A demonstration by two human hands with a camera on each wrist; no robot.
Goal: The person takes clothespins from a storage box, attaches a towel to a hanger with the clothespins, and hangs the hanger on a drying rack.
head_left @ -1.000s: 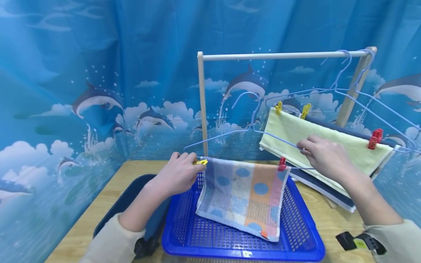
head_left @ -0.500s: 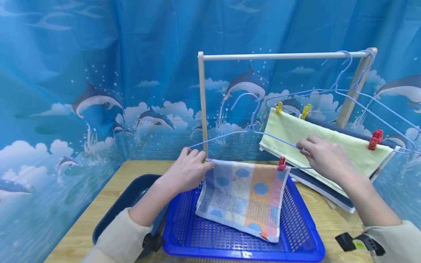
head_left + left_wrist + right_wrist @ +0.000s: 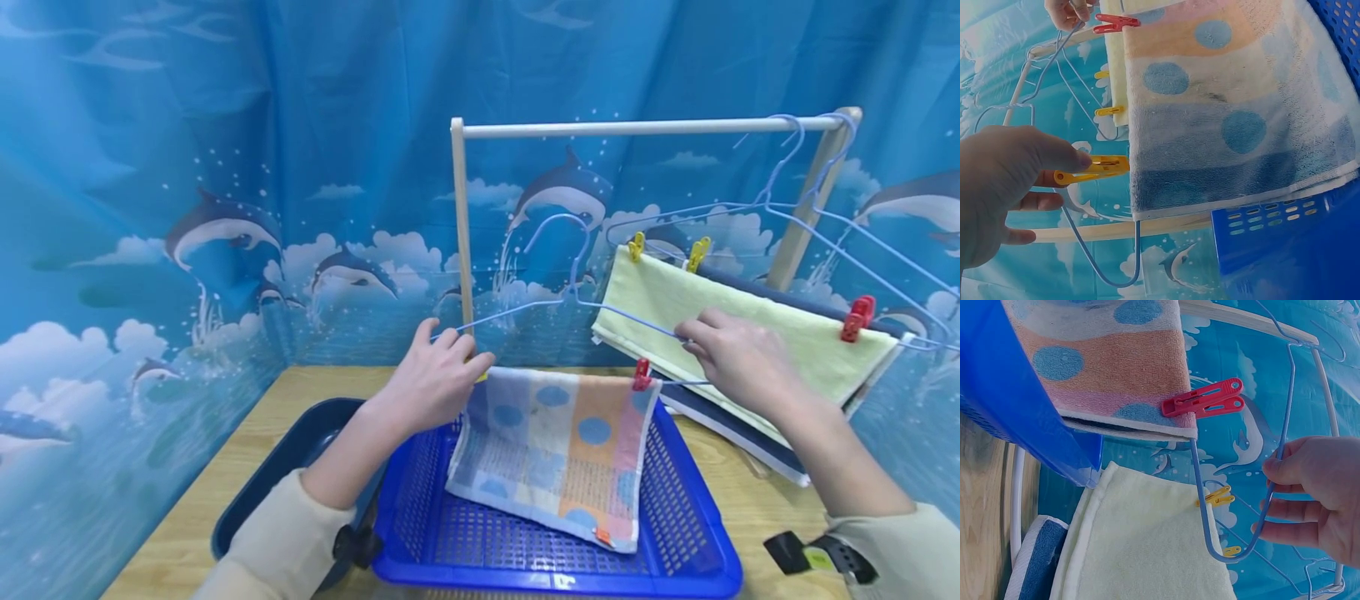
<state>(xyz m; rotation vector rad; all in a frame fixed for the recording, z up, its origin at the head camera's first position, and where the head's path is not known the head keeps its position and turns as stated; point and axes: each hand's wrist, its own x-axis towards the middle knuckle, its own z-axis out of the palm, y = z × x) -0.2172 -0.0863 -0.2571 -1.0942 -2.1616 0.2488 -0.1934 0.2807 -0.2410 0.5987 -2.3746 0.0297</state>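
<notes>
A polka-dot towel [image 3: 555, 450] hangs folded over the lower bar of a blue wire hanger [image 3: 630, 317]. At the towel's upper right, a red clothespin [image 3: 642, 375] clips it to the bar. My left hand [image 3: 431, 379] is at the upper left corner, pinching a yellow clothespin [image 3: 1107, 165] between thumb and fingers. In the left wrist view its tip meets the towel's edge; whether it bites the cloth I cannot tell. My right hand [image 3: 738, 354] holds the right arm of the hanger, thumb and fingers around the wire.
Under the towel stands a blue perforated basket [image 3: 555, 577], with a dark blue tub [image 3: 262, 483] to its left. Behind is a drying rack [image 3: 637, 128] with two hangers on its right end. A pale yellow towel [image 3: 750, 304] hangs there, clipped by yellow and red clothespins.
My left hand has shifted right and a little up, bringing the yellow clothespin further onto the towel's left corner. The right hand has kept its hold on the hanger.
</notes>
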